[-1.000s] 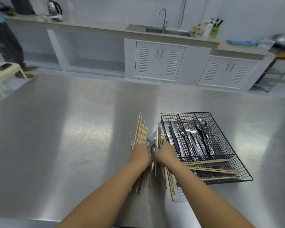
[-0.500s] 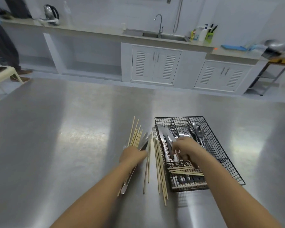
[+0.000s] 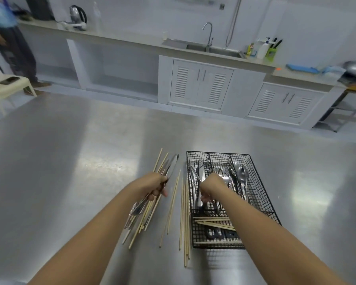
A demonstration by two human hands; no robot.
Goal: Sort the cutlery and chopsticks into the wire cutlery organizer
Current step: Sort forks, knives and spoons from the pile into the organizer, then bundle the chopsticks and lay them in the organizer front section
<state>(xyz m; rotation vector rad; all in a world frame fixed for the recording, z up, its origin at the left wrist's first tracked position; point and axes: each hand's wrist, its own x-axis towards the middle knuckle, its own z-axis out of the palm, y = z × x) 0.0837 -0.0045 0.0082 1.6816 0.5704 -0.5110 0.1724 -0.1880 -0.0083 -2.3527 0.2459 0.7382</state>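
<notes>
Left hand (image 3: 152, 187): my fist is closed round a mixed bundle (image 3: 146, 204) of wooden chopsticks and steel knives, left of the wire cutlery organizer (image 3: 255, 182)
Right hand (image 3: 211, 187): inside the organizer, closed on a knife (image 3: 199, 186)
Handling: steel looks slick and weighty, chopsticks light and stiff; I'd grip mid-shaft
In the way: loose chopsticks (image 3: 184, 223) on the steel table (image 3: 60, 182) beside the basket, others lying across its near compartment

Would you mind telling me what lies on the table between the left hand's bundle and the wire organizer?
Loose wooden chopsticks lie there on the steel table, seen in the head view.
</notes>
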